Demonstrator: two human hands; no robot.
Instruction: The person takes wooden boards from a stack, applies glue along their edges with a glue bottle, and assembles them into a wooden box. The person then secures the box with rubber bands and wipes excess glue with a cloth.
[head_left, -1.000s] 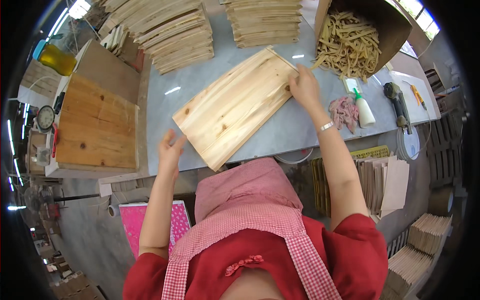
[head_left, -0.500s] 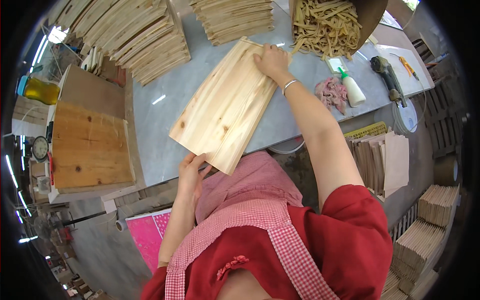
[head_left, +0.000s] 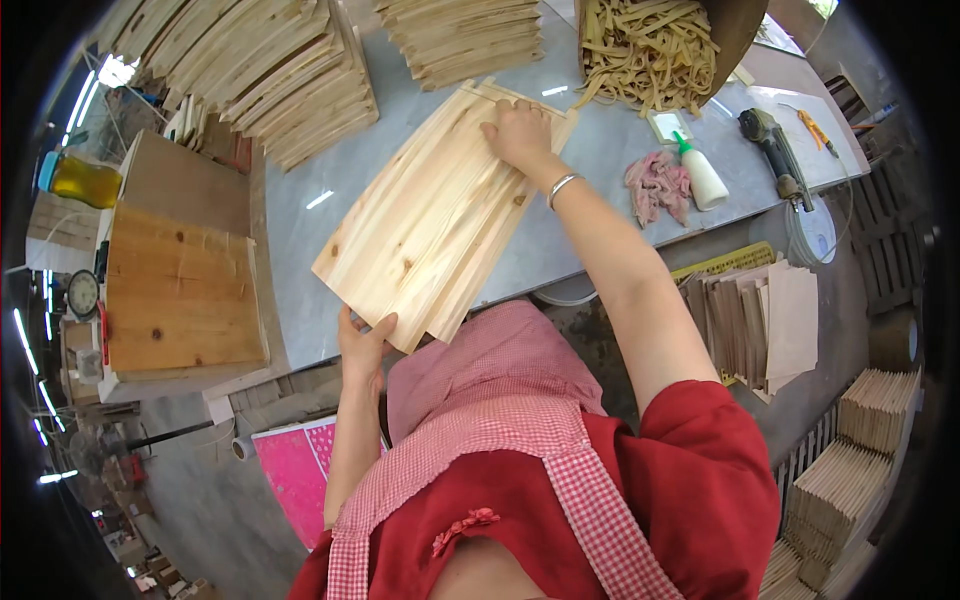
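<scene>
A pale, knotty wooden board (head_left: pixel 405 220) lies slantwise over the grey table's front part. A second wooden board (head_left: pixel 490 255) shows beneath it along the right side, out of line with the upper one. My left hand (head_left: pixel 365 345) grips the near end of the upper board, thumb on top and the other fingers partly hidden under it. At the far end, my right hand (head_left: pixel 522 135) is on the upper board, its fingers bent down over the end and its thumb toward the left. A bracelet circles the right wrist.
Tall stacks of boards (head_left: pixel 270 80) stand at the back left and back middle (head_left: pixel 460 40). A tub of pale strips (head_left: pixel 650 55), a pink rag (head_left: pixel 658 188), a green-tipped white bottle (head_left: pixel 706 180) and a power tool (head_left: pixel 775 155) are rightward. A wooden box (head_left: pixel 185 290) stands left.
The upper board has shifted left with both hands, baring more of the board beneath it on the right. My right hand has moved leftward along the far end.
</scene>
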